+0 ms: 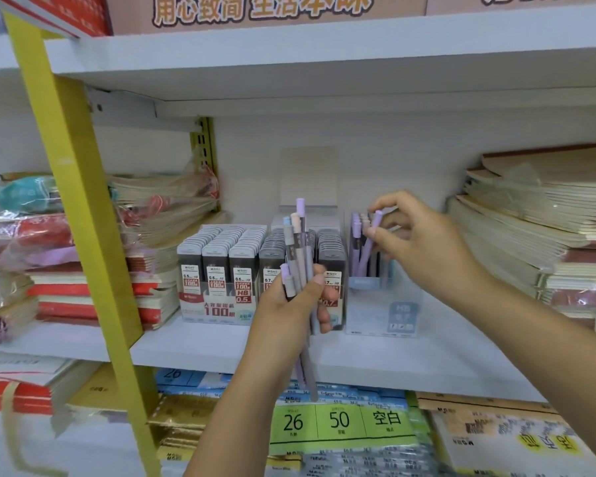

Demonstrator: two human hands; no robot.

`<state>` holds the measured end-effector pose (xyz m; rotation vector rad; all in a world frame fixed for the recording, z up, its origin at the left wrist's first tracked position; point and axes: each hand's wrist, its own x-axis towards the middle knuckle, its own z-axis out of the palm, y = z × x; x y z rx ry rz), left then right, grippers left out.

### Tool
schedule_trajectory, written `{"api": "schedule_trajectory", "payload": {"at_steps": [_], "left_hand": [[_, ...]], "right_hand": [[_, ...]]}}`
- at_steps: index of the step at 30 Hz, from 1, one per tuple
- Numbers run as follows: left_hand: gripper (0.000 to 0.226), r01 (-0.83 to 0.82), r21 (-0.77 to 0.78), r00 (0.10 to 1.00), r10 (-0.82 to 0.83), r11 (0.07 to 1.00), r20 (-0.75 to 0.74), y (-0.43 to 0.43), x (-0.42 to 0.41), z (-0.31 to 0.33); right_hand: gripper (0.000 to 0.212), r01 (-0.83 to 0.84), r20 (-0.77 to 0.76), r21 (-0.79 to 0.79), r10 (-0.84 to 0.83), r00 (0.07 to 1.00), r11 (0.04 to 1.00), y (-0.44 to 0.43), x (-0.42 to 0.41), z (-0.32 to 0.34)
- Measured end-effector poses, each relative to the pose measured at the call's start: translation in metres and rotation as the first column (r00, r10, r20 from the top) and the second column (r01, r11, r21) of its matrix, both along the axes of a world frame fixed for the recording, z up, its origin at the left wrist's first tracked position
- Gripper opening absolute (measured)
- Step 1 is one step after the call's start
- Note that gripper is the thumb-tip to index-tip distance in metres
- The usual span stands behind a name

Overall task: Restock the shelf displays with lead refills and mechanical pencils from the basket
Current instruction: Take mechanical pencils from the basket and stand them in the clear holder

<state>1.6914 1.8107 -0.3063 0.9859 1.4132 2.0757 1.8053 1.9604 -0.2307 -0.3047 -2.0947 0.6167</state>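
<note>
My left hand [289, 304] grips a bundle of several pastel mechanical pencils [298, 256], held upright in front of the shelf. My right hand [417, 242] pinches the top of a single purple pencil [369, 246] that leans in the clear pencil display box [382, 304], where other pencils stand. Left of that box sit two display trays of lead refill cases, the 0.5 tray [217, 270] and the 0.7 tray [331, 266], partly hidden by my left hand. No basket is in view.
Stacks of notebooks [537, 228] fill the shelf at the right, wrapped notebooks [145, 215] at the left. A yellow upright post [80, 208] crosses the left side. The white shelf edge [393, 370] runs below, with paper packs [341, 421] on the lower level.
</note>
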Motion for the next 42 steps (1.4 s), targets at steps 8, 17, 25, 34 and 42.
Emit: {"api": "schedule_trajectory", "payload": {"at_steps": [8,17,25,34,42], "left_hand": [[0.013,0.071,-0.002,0.997,-0.071,0.998,0.014,-0.005,0.0,0.001],[0.025,0.21,-0.009,0.973,-0.208,0.978,0.104,-0.016,-0.004,0.001],[0.024,0.339,-0.046,0.94,-0.338,0.94,0.044,-0.019,-0.001,0.002],[0.032,0.227,-0.1,0.972,-0.221,0.969,0.075,-0.017,-0.005,0.002],[0.066,0.165,-0.09,0.986,-0.163,0.982,0.03,-0.009,-0.003,-0.001]], "right_hand": [[0.037,0.053,0.082,0.105,-0.061,0.995,0.993,-0.002,-0.005,0.001],[0.014,0.199,0.101,0.236,-0.227,0.969,0.951,-0.011,-0.014,-0.003],[0.035,-0.167,0.128,-0.335,0.22,0.967,0.927,-0.049,-0.004,0.004],[0.026,-0.099,-0.302,-0.314,0.0,0.953,0.944,-0.02,0.032,0.034],[0.025,0.157,0.053,0.015,-0.158,0.986,0.987,0.014,0.038,0.018]]}}
